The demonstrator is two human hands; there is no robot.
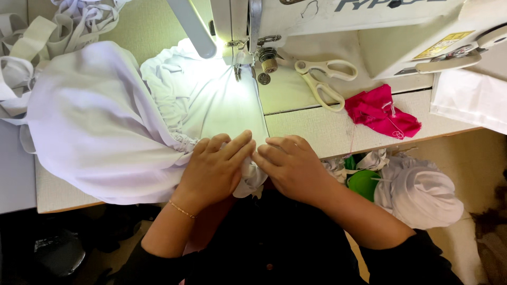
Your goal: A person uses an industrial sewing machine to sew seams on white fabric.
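Note:
A large white garment (100, 126) with a gathered elastic edge lies across the sewing table, brightly lit under the machine's needle (237, 71). My left hand (214, 169) rests on the cloth near the table's front edge, fingers bent over its hem. My right hand (290, 163) sits beside it, fingertips meeting the left's, pinching the same white hem. Both hands are about a hand's length in front of the presser foot.
A white sewing machine (369, 31) spans the back. White scissors (325, 79) lie on its bed, a pink cloth scrap (383, 111) to their right. White straps (63, 26) pile at back left. A green bowl (364, 182) and bundled white fabric (422, 195) sit below the table's right edge.

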